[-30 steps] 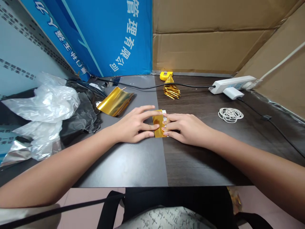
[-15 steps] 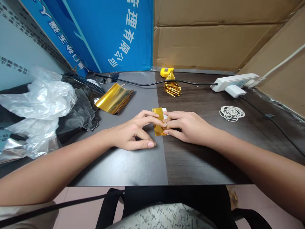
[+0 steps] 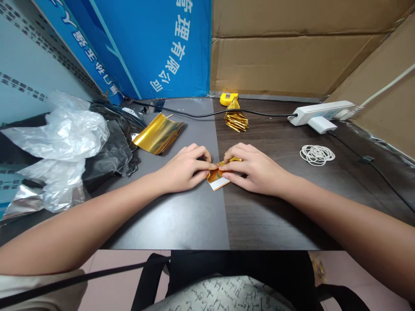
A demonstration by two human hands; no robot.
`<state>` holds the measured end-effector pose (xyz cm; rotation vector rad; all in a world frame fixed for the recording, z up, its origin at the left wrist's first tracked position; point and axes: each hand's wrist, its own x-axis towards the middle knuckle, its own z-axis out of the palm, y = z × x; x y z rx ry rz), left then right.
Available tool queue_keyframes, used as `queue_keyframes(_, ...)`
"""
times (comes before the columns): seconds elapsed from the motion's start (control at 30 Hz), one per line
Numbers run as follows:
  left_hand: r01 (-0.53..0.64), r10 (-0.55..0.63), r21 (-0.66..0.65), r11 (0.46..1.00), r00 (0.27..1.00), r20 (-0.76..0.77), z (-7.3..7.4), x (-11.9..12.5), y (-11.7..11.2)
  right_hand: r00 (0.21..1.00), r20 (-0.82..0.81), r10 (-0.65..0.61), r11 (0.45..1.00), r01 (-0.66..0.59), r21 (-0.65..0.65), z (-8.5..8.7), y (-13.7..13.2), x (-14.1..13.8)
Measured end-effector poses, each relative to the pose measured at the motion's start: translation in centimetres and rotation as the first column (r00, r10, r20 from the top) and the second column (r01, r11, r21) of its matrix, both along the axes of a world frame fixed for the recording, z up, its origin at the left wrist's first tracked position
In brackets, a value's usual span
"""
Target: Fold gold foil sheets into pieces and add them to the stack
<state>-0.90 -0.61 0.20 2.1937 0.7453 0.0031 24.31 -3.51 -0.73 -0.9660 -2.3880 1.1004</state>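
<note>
Before a blue board (image 3: 145, 43) reading “理有限公司”, left fingers (image 3: 206, 165) and right fingers (image 3: 235, 166) pinch a gold sheet (image 3: 214, 176).

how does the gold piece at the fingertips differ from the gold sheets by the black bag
The gold piece shows a white strip along its near edge; the gold sheets show only gold on top.
The left hand and right hand touch the gold piece; neither touches the gold sheets.
Fingers partly cover the gold piece, while the gold sheets lie uncovered, bowed on top.
Both have shiny gold surfaces.
</note>
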Motion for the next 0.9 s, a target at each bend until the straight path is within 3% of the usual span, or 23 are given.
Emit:
queue_keyframes(0.13, -0.086, 0.083, -0.057, 0.995, 0.995, -0.048, 0.2, 0.4, 0.0, 1.000, -0.014, 0.018, 0.992, -0.019, -0.124, -0.4, 0.0, 0.0)
queue_keyframes(0.27, -0.192, 0.175, -0.048, 0.980, 0.956, -0.237, 0.8, 1.0, -0.2, 1.000, 0.014, 0.001, 0.989, 0.001, -0.145, 0.0, -0.2, -0.2)
queue_keyframes(0.43, -0.216, 0.170, -0.075, 0.974, 0.905, -0.389, 1.8, 1.6, -0.2, 1.000, -0.013, -0.007, 0.980, 0.005, -0.197, 0.5, -0.4, -0.5)
queue_keyframes(0.67, -0.241, 0.175, -0.127, 0.962, 0.904, -0.389, 2.6, 2.2, -0.1, 0.999, -0.049, 0.012, 0.968, -0.024, -0.248, 0.6, -0.7, -0.6)
queue_keyframes(0.9, -0.294, 0.226, -0.197, 0.935, 0.924, -0.309, 2.3, 2.0, -0.5, 0.998, -0.035, -0.047, 0.958, 0.035, -0.284, 1.0, -1.2, -1.0)
